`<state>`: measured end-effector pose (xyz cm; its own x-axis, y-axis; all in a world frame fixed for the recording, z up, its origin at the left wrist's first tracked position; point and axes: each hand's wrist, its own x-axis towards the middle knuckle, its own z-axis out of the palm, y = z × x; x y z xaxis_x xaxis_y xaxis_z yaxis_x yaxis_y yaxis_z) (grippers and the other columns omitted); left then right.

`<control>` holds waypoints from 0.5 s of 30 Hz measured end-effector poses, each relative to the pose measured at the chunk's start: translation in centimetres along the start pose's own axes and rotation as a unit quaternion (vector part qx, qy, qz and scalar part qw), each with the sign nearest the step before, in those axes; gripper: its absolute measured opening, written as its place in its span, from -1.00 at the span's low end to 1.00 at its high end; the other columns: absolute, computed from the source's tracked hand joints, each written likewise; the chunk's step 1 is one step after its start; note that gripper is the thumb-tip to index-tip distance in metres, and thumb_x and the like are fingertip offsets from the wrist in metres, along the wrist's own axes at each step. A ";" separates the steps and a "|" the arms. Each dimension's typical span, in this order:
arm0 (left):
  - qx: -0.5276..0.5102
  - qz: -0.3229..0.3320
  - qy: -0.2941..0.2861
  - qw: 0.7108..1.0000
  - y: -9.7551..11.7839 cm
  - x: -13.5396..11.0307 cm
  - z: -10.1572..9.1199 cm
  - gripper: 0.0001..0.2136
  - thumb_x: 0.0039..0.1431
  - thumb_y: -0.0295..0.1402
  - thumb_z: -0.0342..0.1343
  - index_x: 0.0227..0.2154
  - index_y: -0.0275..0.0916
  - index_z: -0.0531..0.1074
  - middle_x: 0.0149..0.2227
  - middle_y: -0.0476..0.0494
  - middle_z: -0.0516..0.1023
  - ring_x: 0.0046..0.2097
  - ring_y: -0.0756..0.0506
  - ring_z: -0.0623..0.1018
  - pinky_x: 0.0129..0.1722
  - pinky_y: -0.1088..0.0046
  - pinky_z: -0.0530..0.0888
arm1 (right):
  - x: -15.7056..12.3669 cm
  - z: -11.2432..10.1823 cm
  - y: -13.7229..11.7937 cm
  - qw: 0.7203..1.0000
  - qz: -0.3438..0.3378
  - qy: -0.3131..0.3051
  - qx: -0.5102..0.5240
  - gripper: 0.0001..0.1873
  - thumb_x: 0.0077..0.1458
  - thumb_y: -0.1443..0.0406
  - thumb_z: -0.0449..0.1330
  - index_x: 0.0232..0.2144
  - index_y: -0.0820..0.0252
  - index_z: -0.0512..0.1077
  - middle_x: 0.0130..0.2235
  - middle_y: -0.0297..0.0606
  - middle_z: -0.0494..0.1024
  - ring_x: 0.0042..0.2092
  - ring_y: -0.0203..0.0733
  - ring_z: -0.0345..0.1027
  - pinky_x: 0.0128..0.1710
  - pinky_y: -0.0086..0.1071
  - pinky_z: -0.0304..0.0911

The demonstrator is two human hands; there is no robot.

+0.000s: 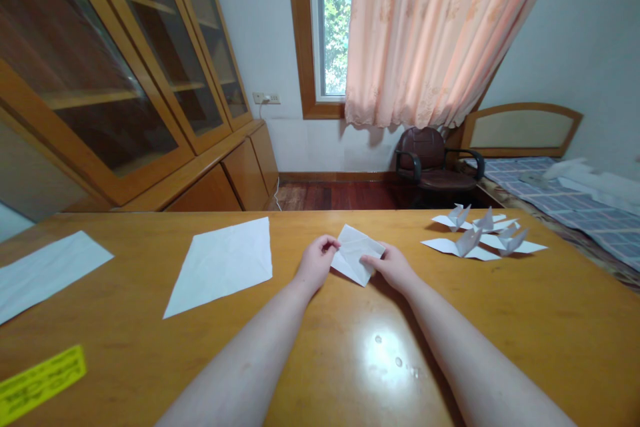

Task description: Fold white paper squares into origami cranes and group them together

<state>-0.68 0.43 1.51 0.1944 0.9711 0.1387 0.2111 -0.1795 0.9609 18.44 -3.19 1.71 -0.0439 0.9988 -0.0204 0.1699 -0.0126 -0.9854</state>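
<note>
A small folded piece of white paper [356, 252] sits just above the wooden table [320, 360], held between both hands. My left hand [315, 261] pinches its left corner with thumb and fingers closed. My right hand [393, 265] grips its lower right edge, fingers curled over the paper. Both forearms reach forward from the bottom of the view.
A flat white sheet [223, 263] lies left of my hands, another white sheet [43, 272] at the far left edge. Several folded paper cranes [480, 237] stand at the right. A yellow slip [40, 380] lies at the bottom left. Beyond the table are a chair [435, 163], a bed [570, 203] and a cabinet [125, 80].
</note>
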 end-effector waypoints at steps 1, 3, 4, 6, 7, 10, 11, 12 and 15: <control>0.004 0.000 -0.004 1.000 0.0 0.0 0.0 -0.89 0.07 -0.40 0.00 -0.39 -0.26 0.41 -0.44 -0.03 0.44 -0.38 -0.01 0.42 -0.38 0.52 0.34 | 0.0 0.0 0.0 1.000 -0.001 0.000 -0.003 -0.67 -0.14 0.18 0.25 -0.31 0.28 0.49 -0.29 -0.18 0.59 -0.28 -0.09 0.42 -0.29 -0.30 0.29; 0.024 0.010 -0.011 1.000 -0.2 0.0 0.1 -0.89 0.06 -0.42 0.01 -0.38 -0.26 0.43 -0.37 -0.07 0.46 -0.33 -0.03 0.45 -0.31 0.48 0.38 | 0.0 0.1 0.2 1.000 -0.011 0.005 -0.001 -0.66 -0.12 0.16 0.24 -0.29 0.27 0.50 -0.26 -0.17 0.59 -0.25 -0.07 0.42 -0.26 -0.28 0.29; 0.039 0.021 -0.013 0.999 -0.4 0.1 0.1 -0.89 0.05 -0.44 0.02 -0.37 -0.26 0.44 -0.33 -0.09 0.47 -0.29 -0.04 0.46 -0.27 0.46 0.40 | 0.1 0.1 0.3 1.000 -0.019 0.010 0.002 -0.64 -0.11 0.14 0.24 -0.28 0.27 0.50 -0.25 -0.17 0.58 -0.24 -0.07 0.41 -0.24 -0.27 0.29; 0.076 0.052 -0.015 0.996 -0.6 0.2 0.1 -0.88 0.04 -0.46 0.03 -0.36 -0.25 0.46 -0.25 -0.13 0.45 -0.22 -0.06 0.46 -0.19 0.42 0.40 | 0.1 0.0 0.5 0.999 -0.034 0.024 0.003 -0.64 -0.10 0.12 0.23 -0.30 0.26 0.51 -0.26 -0.17 0.58 -0.24 -0.07 0.41 -0.24 -0.26 0.29; 0.095 0.065 -0.018 0.993 -0.7 0.3 0.1 -0.87 0.05 -0.45 0.04 -0.35 -0.25 0.47 -0.22 -0.14 0.44 -0.20 -0.07 0.45 -0.16 0.40 0.40 | 0.2 0.0 0.5 0.999 -0.040 0.033 0.000 -0.65 -0.10 0.11 0.23 -0.32 0.26 0.52 -0.29 -0.18 0.58 -0.26 -0.08 0.41 -0.25 -0.27 0.28; 0.124 0.082 -0.036 0.988 -0.8 0.3 -0.1 -0.82 0.12 -0.39 0.00 -0.26 -0.23 0.48 -0.20 -0.15 0.43 -0.15 -0.09 0.44 -0.08 0.32 0.38 | 0.2 -0.2 0.5 0.997 -0.055 0.046 -0.007 -0.69 -0.09 0.12 0.22 -0.38 0.25 0.53 -0.36 -0.20 0.58 -0.31 -0.10 0.40 -0.28 -0.28 0.28; 0.119 0.083 -0.047 0.988 -0.7 0.2 -0.1 -0.79 0.15 -0.35 -0.02 -0.22 -0.23 0.47 -0.18 -0.16 0.44 -0.12 -0.11 0.43 -0.04 0.29 0.35 | 0.1 -0.2 0.4 0.997 -0.062 0.042 -0.006 -0.70 -0.07 0.12 0.21 -0.37 0.23 0.54 -0.35 -0.20 0.58 -0.30 -0.10 0.41 -0.27 -0.27 0.28; 0.104 0.081 -0.060 0.989 -0.6 0.1 -0.1 -0.76 0.19 -0.32 -0.05 -0.17 -0.22 0.46 -0.16 -0.17 0.44 -0.07 -0.12 0.42 0.01 0.27 0.32 | 0.1 -0.2 0.3 0.997 -0.074 0.035 -0.004 -0.70 -0.06 0.12 0.21 -0.36 0.21 0.55 -0.33 -0.20 0.58 -0.27 -0.09 0.41 -0.23 -0.26 0.28; 0.021 0.072 -0.104 0.992 -0.2 -0.5 -0.1 -0.65 0.25 -0.19 -0.15 -0.03 -0.23 0.38 -0.02 -0.20 0.43 0.05 -0.16 0.37 0.10 0.22 0.25 | 0.0 -0.2 -0.1 0.992 -0.124 0.007 -0.009 -0.73 -0.04 0.14 0.22 -0.32 0.14 0.56 -0.19 -0.18 0.56 -0.12 -0.06 0.40 -0.05 -0.20 0.24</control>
<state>-0.86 0.02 1.31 0.4180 0.8820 0.2177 0.2051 -0.3251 0.9232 18.65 -3.21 1.82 -0.0726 0.9715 0.2255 0.1722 0.2349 -0.9566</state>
